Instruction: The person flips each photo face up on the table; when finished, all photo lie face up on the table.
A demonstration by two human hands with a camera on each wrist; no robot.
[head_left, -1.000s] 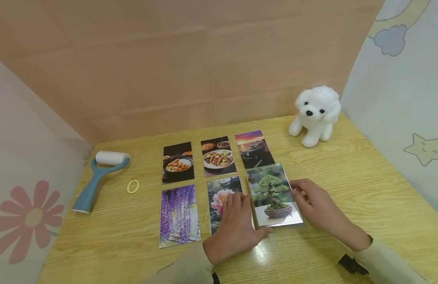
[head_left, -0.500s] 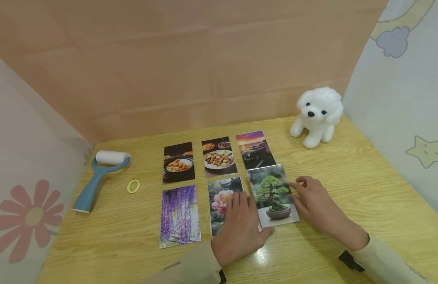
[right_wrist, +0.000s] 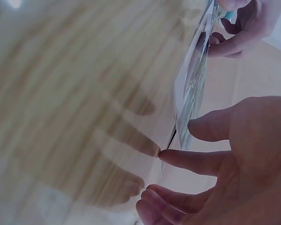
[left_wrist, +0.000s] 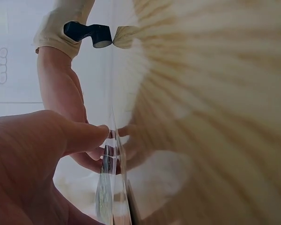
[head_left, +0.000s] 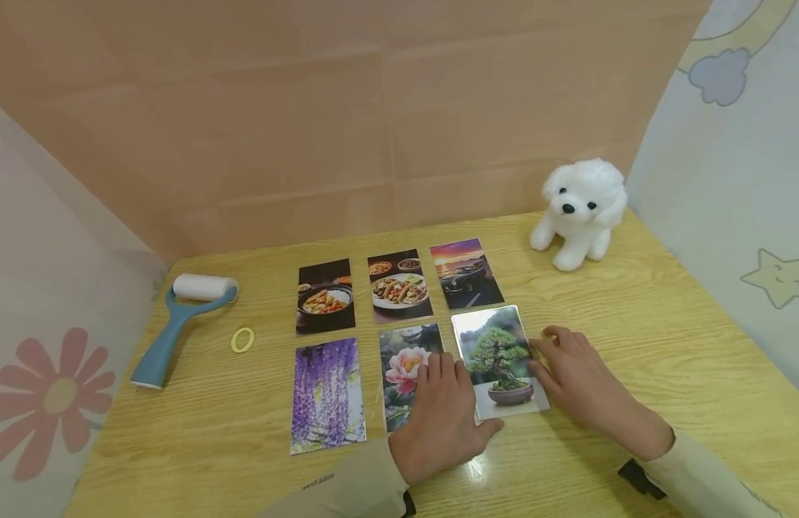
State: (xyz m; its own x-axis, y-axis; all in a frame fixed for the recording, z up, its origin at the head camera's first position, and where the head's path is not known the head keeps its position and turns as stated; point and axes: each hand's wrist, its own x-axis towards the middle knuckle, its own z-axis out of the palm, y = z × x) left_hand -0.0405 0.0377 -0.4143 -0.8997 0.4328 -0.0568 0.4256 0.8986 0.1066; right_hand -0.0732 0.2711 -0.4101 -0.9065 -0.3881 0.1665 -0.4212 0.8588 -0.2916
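Note:
A photo card with a bonsai tree (head_left: 499, 360) lies at the front right of two rows of cards, glare on its upper part. My right hand (head_left: 584, 385) touches its right edge with thumb and forefinger; in the right wrist view the forefinger tip (right_wrist: 165, 153) meets the tabletop beside the card. The fingers of my left hand (head_left: 441, 424) rest on the right side of a pink flower card (head_left: 406, 370), partly covering it. The left thumb (left_wrist: 91, 136) stretches to the bonsai card's near edge. Left of these lies a purple wisteria card (head_left: 328, 396).
Behind lie a rice dish card (head_left: 324, 296), a taco card (head_left: 399, 285) and a car card (head_left: 467, 273). A blue-handled lint roller (head_left: 173, 331) and a yellow ring (head_left: 234, 341) are at left. A white plush dog (head_left: 581, 212) sits back right on the wooden table (head_left: 665, 309).
The bonsai card has shifted slightly toward the person, away from the car card's lower edge, and glare now shows on its top. Both hands have moved only slightly.

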